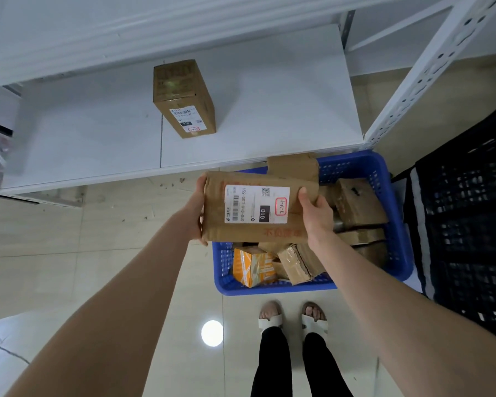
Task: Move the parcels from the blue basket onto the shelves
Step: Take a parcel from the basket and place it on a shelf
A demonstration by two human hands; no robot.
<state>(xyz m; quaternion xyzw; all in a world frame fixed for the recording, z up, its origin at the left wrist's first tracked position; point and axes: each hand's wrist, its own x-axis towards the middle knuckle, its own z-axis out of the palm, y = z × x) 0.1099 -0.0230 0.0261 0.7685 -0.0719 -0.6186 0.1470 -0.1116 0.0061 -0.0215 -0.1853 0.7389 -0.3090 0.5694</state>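
Both hands are on it: a flat cardboard parcel [258, 207] is held in the air at the middle of the view, its white shipping label facing up with a red-ringed handwritten tag. The left hand [199, 207] grips the parcel's nine o'clock end, fingers curled over the far edge. The right hand [317, 216] clamps the three o'clock end, thumb pressed on top beside the label and the other fingers hidden beneath. A firm two-handed hold, then, with neither hand free.

The parcel hangs over the near-left part of the blue basket [272, 288], which sits on the pale tiled floor [69, 267] at four o'clock from centre. Inside the basket, an orange box [251, 267] lies at six o'clock from the held parcel, with a taped brown parcel [298, 262] just beside it, and a bigger brown box [358, 204] rests at three o'clock.

Up at twelve o'clock, the white shelf [98, 133] carries one upright parcel [184, 96], label toward the camera, well apart from the held one. The shelf's perforated white post [430, 67] rises at two o'clock. A black crate [470, 224] stands at three o'clock, touching or just beside the basket's far side; which one, I cannot tell. White sandals [269, 320] show at six o'clock, near the basket's rim.
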